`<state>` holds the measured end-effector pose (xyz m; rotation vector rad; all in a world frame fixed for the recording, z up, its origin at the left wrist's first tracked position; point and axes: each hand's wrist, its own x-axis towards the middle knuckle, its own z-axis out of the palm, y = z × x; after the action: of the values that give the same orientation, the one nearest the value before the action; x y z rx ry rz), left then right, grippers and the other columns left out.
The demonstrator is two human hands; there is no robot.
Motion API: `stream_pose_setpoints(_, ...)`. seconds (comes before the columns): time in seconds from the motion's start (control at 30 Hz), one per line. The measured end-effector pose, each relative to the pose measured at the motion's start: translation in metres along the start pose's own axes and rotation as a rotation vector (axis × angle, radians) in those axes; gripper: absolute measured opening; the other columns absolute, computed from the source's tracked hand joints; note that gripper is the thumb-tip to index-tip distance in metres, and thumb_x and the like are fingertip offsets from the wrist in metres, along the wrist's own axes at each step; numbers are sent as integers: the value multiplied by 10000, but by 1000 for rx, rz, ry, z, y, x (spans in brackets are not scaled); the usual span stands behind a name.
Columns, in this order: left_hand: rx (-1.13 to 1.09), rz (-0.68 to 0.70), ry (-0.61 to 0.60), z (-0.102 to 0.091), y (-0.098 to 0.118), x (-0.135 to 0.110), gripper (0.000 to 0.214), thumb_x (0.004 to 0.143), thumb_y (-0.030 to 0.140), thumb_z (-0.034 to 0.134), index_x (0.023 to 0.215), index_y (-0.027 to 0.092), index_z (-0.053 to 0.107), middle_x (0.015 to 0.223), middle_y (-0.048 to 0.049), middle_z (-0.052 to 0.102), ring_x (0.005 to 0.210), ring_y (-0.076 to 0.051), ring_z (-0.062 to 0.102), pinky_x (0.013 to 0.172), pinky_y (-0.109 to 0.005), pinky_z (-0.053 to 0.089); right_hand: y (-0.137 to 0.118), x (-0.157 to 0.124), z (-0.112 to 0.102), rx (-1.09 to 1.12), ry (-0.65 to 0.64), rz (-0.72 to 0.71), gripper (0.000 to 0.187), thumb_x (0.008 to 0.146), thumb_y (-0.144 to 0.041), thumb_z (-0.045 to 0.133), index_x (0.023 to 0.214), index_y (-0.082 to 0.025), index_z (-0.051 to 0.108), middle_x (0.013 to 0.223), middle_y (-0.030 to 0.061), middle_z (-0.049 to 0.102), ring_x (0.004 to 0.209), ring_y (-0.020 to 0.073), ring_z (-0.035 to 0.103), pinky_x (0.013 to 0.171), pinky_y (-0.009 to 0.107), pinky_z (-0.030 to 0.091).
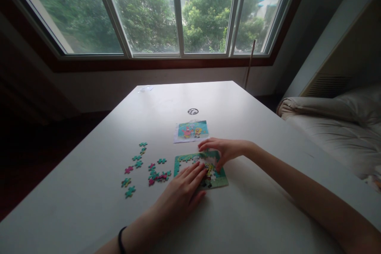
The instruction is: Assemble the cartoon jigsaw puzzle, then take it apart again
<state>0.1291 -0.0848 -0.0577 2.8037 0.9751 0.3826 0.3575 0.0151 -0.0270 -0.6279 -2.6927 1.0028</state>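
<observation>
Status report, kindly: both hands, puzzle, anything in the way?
Left hand over puzzle, right hand arched at upper right. Puzzle part-filled, gaps showing. Left hand covers part; loose pieces lie leftward.

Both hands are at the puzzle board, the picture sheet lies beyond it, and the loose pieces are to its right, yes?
Not quite: the loose pieces lie left of the puzzle board, not right, as the head view shows. The rest holds: the left hand and right hand are at the board, with the picture sheet beyond it.
</observation>
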Motion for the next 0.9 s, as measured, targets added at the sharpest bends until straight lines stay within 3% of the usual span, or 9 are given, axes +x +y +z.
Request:
stream_pose_setpoints(0.57, -15, 16, 29, -1, 0, -1, 498, 874, 263, 451, 1345, 180, 311, 1379, -93, 369, 1273, -245, 313, 1013, -438, 359, 8, -3, -2, 33, -11, 5, 737, 568, -325, 759, 1237, -209, 473, 1296, 70, 439, 1214, 197, 373, 1030, 289, 279)
stream_pose_setpoints(0.77, -54, 253, -28, -10, 14, -3, 409, 883, 171, 392, 1292, 169, 387, 1340, -88, 429, 1269, -217, 326, 1015, -390, 371, 4, -1, 1, -42, -8, 41, 771, 570, -412, 745, 1252, -199, 455, 1312, 85, 423, 1221, 218, 351, 1033, 323, 276)
stream_pose_setpoints(0.9, -109, 292, -62, -15, 23, -2, 384, 882, 170, 398, 1266, 179, 423, 1278, -68, 505, 1222, -201, 404, 1005, -351, 392, 1, -1, 4, -94, 20, 46, 790, 537, -430, 759, 1238, -201, 476, 1327, 90, 410, 1226, 243, 341, 1039, 343, 260)
